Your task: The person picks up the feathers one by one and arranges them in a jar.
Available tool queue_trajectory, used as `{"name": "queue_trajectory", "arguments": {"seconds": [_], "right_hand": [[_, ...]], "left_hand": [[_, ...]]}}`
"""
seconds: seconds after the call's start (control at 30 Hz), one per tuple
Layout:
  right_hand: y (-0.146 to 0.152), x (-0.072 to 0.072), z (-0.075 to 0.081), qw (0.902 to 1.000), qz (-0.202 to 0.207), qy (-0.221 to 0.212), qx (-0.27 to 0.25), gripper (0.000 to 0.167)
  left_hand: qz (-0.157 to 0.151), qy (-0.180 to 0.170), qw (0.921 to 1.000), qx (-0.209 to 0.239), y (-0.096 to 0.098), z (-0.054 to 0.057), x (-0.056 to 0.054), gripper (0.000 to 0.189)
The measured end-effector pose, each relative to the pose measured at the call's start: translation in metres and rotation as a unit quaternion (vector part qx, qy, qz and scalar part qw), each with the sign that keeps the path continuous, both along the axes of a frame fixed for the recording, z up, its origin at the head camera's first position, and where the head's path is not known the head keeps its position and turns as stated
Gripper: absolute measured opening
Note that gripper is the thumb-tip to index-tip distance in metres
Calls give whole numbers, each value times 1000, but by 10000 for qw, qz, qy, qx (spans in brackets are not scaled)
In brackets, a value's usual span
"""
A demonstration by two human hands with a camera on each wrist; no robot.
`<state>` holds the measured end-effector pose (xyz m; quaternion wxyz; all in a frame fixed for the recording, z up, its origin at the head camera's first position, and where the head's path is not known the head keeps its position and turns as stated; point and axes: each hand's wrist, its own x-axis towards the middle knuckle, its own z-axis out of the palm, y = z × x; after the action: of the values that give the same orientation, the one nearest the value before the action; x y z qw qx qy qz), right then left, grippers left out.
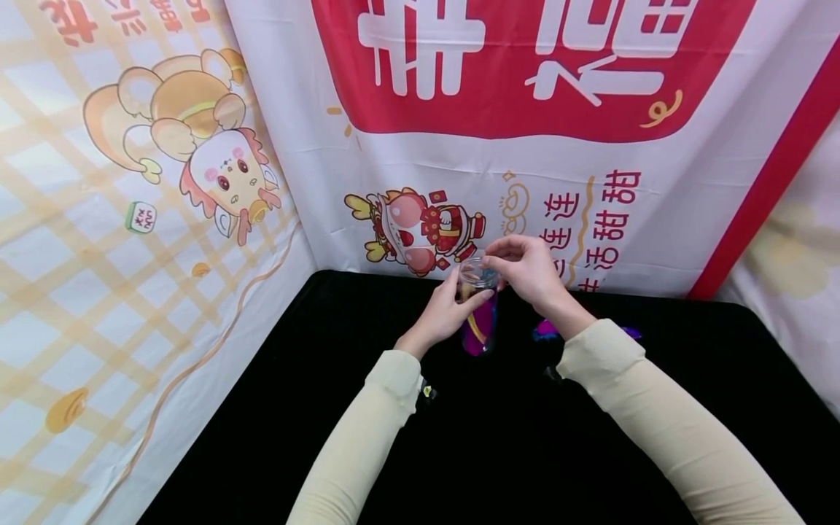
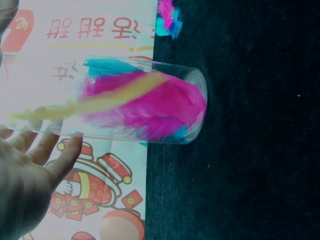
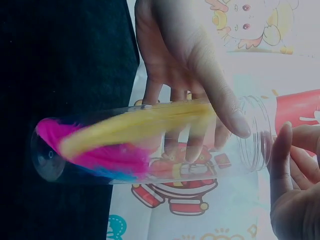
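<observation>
A tall clear jar [image 3: 255, 150] stands upright off the black cloth's back part in the head view. My left hand [image 1: 442, 313] grips it just below the threaded neck, thumb on the near side and fingers round the far side. Inside lie a magenta feather [image 2: 145, 105], a blue feather [image 2: 107, 66] and a yellow feather [image 3: 135, 130]; the yellow one looks blurred and slants up towards the mouth. Over the mouth, my right hand [image 1: 525, 270] has thumb and fingers bent close together at the rim; whether they pinch anything I cannot tell.
Loose magenta and blue feathers [image 1: 545, 330] lie on the black cloth [image 1: 485, 452] beside my right wrist, with a purple-blue feather [image 1: 631, 332] further right. A printed white backdrop [image 1: 302, 160] rises right behind the jar. Another patterned sheet [image 1: 79, 306] hangs on the left.
</observation>
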<state>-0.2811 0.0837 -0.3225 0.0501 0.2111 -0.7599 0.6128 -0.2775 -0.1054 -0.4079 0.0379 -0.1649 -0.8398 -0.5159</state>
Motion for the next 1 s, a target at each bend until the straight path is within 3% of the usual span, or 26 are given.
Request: {"name": "queue_trajectory", "arguments": {"seconds": [0.27,0.57,1.0], "right_hand": [[4,1,3,10000,-12,11,68,17],[15,3,11,9974,-153,104,701,24],[31,6,17,9918,101,-15,1275,26]], "left_hand": [[-34,-10,10000,-49,-1,0,-1,76],[-43,-97,9999,-14,-2,-1,-2,80],[92,-95,9999,-78,1,2,-1,81]]}}
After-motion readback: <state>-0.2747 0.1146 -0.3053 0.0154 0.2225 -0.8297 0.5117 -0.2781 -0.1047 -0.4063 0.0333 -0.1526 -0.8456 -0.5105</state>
